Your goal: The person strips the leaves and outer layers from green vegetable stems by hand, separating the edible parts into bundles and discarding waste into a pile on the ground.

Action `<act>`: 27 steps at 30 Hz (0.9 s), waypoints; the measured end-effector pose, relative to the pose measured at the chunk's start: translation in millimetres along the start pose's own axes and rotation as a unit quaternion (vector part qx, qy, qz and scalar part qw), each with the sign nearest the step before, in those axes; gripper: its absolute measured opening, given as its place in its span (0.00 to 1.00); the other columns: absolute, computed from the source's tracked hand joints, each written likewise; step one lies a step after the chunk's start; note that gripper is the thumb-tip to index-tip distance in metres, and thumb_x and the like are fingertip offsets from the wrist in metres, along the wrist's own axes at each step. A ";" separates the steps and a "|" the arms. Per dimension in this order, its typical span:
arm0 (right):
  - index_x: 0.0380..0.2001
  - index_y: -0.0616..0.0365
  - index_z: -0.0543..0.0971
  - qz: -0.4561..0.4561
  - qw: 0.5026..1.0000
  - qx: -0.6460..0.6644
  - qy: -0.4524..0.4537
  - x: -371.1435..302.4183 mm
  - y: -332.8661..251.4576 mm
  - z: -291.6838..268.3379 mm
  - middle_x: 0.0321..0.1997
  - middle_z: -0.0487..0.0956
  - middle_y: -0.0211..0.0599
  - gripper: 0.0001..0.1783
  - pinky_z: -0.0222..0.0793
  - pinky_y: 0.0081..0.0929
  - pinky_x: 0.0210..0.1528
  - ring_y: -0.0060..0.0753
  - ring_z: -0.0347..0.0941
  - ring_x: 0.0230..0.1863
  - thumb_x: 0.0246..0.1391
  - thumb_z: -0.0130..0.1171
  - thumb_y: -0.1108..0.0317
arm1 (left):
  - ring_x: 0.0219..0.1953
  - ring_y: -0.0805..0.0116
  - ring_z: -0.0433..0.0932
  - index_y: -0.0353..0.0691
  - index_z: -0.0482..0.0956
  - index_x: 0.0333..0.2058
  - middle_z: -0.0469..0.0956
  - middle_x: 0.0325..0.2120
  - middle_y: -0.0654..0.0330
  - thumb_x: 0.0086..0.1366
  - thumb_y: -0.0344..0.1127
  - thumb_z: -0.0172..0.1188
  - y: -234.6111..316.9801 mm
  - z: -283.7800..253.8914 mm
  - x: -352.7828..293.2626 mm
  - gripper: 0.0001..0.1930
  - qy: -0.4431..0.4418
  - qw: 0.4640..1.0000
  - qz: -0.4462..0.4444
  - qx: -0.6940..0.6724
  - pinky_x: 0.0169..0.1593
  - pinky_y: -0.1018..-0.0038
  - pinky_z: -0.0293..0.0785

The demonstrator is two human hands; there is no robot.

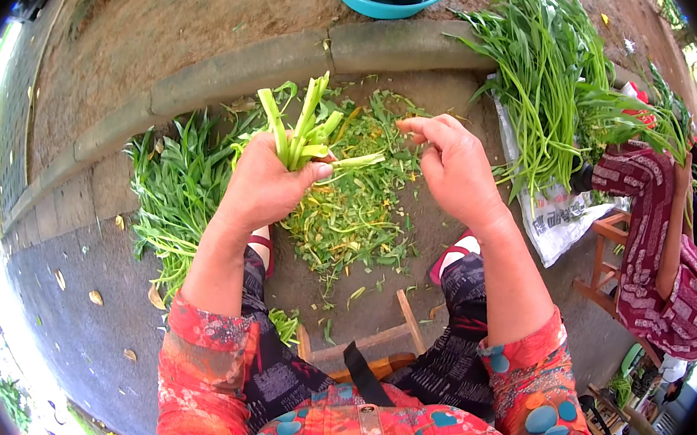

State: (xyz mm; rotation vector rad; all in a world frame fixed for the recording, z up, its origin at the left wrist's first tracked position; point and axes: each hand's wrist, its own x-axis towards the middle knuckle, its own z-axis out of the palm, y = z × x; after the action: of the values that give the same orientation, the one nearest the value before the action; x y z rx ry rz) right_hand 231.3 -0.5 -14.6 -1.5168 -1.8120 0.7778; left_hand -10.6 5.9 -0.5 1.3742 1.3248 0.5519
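A bunch of pale green stalks (303,129), which look like water spinach, is wrapped in the fingers of my left hand (265,179). Their cut ends point up and away from me, and one stalk sticks out sideways toward the right. My right hand (456,161) is raised a short way to the right, apart from the bunch. Its thumb and fingers are drawn together; whatever they may hold is too small to make out. Below both hands, torn leaves and yellowed bits (348,217) lie scattered on the ground between my feet.
Long leafy greens (177,179) lie at left. A taller heap (548,72) rests on a white sack (555,227) at right. Beyond a concrete kerb (242,70) stands a blue basin (395,5) holding bags. Another person in patterned maroon clothes (647,222) sits at right by a wooden stool (601,264).
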 end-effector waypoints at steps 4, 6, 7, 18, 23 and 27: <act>0.35 0.61 0.81 0.082 0.982 0.136 -0.103 -1.8 -12.1 0.5 0.26 0.79 0.41 0.11 0.70 0.28 0.33 0.33 0.75 0.28 0.50 0.57 0.68 | 0.29 0.77 0.74 0.33 0.80 0.31 0.78 0.25 0.65 0.54 0.22 0.62 3.5 4.2 0.2 0.05 0.007 0.999 -0.002 0.044 0.36 0.76 0.71; 0.31 0.62 0.82 0.092 0.978 0.128 -0.135 -0.3 -20.6 2.8 0.24 0.79 0.44 0.10 0.70 0.29 0.31 0.33 0.76 0.26 0.50 0.58 0.67 | 0.29 0.77 0.74 0.33 0.80 0.30 0.78 0.24 0.65 0.53 0.22 0.61 8.9 1.7 -4.0 0.05 0.007 0.999 0.003 0.033 0.36 0.76 0.71; 0.30 0.62 0.81 0.082 0.981 0.113 -0.135 -0.7 -19.6 2.3 0.24 0.79 0.44 0.10 0.70 0.30 0.31 0.35 0.76 0.26 0.49 0.57 0.67 | 0.28 0.77 0.74 0.33 0.81 0.30 0.78 0.23 0.65 0.53 0.22 0.61 11.7 2.8 -4.2 0.04 0.005 0.999 0.022 0.042 0.35 0.76 0.71; 0.23 0.64 0.77 0.083 0.982 0.101 -0.137 4.0 -12.5 -9.1 0.16 0.72 0.32 0.07 0.64 0.23 0.25 0.18 0.66 0.21 0.44 0.55 0.70 | 0.30 0.78 0.75 0.32 0.80 0.33 0.80 0.27 0.63 0.54 0.27 0.64 10.0 7.0 0.7 0.07 0.040 0.999 -0.008 0.015 0.37 0.77 0.73; 0.22 0.63 0.77 0.156 0.957 0.165 -0.179 2.2 -8.6 -24.1 0.18 0.72 0.28 0.06 0.61 0.20 0.24 0.17 0.64 0.22 0.44 0.54 0.71 | 0.23 0.78 0.71 0.34 0.81 0.29 0.77 0.21 0.66 0.55 0.31 0.63 -10.2 -10.3 12.9 0.06 0.091 0.988 0.036 0.119 0.29 0.77 0.69; 0.21 0.62 0.74 0.176 0.951 0.131 -0.216 1.2 -14.6 -23.8 0.19 0.70 0.24 0.06 0.56 0.18 0.25 0.15 0.60 0.23 0.45 0.52 0.70 | 0.24 0.77 0.73 0.36 0.82 0.29 0.78 0.20 0.65 0.54 0.32 0.65 -10.2 -1.1 12.5 0.06 0.107 0.989 -0.015 0.097 0.31 0.76 0.70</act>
State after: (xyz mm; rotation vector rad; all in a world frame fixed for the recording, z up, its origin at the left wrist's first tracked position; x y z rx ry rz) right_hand 241.0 -0.7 11.7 -1.5958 -1.6539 1.5645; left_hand -12.2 15.4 -13.5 1.4813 1.6044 0.5757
